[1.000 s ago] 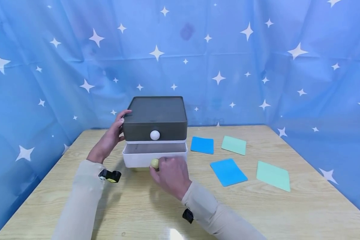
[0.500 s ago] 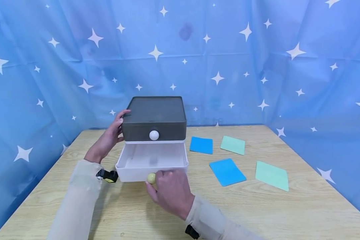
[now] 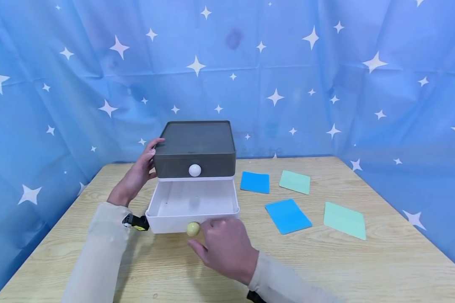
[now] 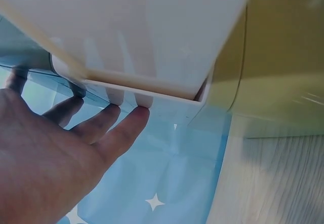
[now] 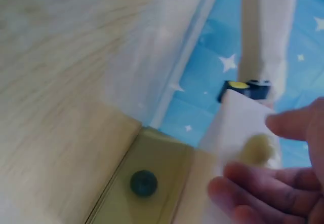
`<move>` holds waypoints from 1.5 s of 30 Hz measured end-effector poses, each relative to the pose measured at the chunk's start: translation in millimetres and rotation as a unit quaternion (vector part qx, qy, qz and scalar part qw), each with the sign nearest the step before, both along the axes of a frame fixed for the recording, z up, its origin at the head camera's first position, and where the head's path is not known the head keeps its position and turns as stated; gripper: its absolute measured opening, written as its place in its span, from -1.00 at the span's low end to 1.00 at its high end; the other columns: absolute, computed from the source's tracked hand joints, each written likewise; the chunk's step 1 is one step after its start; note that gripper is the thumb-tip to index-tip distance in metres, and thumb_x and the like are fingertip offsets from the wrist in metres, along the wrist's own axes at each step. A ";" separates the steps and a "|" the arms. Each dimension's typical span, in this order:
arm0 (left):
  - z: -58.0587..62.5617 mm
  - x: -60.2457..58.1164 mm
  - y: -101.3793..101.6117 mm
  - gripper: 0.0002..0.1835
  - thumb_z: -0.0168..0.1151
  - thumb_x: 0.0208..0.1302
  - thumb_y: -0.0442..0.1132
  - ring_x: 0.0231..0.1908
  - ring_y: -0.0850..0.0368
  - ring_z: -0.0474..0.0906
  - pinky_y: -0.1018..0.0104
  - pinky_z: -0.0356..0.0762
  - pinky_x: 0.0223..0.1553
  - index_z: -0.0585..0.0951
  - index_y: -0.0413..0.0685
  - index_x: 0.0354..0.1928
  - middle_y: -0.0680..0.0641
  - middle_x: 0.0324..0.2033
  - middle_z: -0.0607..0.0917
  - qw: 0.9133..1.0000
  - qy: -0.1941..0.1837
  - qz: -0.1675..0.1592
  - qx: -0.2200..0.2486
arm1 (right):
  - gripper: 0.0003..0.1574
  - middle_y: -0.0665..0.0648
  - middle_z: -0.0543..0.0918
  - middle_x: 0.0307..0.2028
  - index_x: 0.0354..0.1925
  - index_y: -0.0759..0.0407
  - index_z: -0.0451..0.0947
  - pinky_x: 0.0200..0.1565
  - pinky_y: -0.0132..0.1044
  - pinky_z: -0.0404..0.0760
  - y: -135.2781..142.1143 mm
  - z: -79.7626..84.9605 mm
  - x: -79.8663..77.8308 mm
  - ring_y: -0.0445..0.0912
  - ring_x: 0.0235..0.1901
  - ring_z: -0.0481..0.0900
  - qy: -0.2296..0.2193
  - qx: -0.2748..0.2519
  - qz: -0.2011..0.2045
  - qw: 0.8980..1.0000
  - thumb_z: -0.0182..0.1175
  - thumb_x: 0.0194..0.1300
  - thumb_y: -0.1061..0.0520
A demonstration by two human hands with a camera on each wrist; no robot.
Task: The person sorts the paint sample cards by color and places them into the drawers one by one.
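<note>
While the left hand [image 3: 134, 176] lies against the left side of the drawer box [image 3: 197, 136], its fingers extended and spread, the right hand [image 3: 229, 248] is beside the yellow-green knob [image 3: 193, 229], its fingers loosely bent and its thumb apart from the knob. Whether a fingertip touches the knob, I cannot tell. That knob is on the front of the white drawer [image 3: 164, 225], which stands well out from the box, beneath a dark grey top drawer [image 3: 174, 166] with a white knob [image 3: 195, 170]. Seen from the right wrist, a yellowish lower drawer [image 5: 169, 155] bears a dark knob [image 5: 144, 183]. The box stands left of centre on the wooden table [image 3: 288, 265]. To its right lie two blue cards [image 3: 288, 216] and two green cards [image 3: 344, 220], spaced apart. Behind the table hangs a blue curtain [image 3: 235, 88] with white stars.
</note>
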State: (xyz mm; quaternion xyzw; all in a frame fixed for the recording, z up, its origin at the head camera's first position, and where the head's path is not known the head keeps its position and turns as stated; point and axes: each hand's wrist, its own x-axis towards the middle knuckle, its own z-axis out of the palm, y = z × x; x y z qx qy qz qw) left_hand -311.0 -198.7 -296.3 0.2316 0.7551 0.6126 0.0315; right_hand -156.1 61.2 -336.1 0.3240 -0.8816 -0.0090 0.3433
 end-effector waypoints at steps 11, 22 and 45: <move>0.9 1.3 1.2 -0.42 -0.40 0.57 0.21 0.57 -0.29 -0.18 -0.49 -0.01 0.39 -0.03 0.46 0.56 -0.05 0.60 -0.22 1.000 -0.002 0.005 0.009 | -0.71 -0.13 0.71 -0.43 -0.37 -0.02 0.59 -0.39 -0.53 0.50 108.8 18.6 -32.4 -0.37 -0.43 0.58 -0.253 0.070 0.139 0.955 0.51 0.09 -0.07; 0.1 -1.6 -0.2 -0.42 -0.42 0.57 0.24 0.58 -0.27 -0.18 -0.50 0.00 0.37 -0.02 0.46 0.56 -0.01 0.61 -0.20 1.000 0.005 0.013 0.002 | -0.03 0.24 0.53 0.17 0.22 0.10 0.48 -0.05 0.09 0.67 210.3 -4.1 -93.5 0.15 0.05 0.57 -0.375 0.077 -0.041 0.923 0.65 -0.16 -0.02; -1.3 0.4 3.0 -0.42 -0.42 0.56 0.24 0.58 -0.26 -0.17 -0.44 0.06 0.37 -0.02 0.46 0.56 0.00 0.61 -0.21 1.000 0.004 0.024 0.005 | 0.02 0.23 0.51 0.19 0.23 0.05 0.49 -0.04 0.13 0.61 227.2 -10.7 -109.2 0.18 0.07 0.50 -0.446 0.053 -0.055 0.892 0.66 -0.24 -0.01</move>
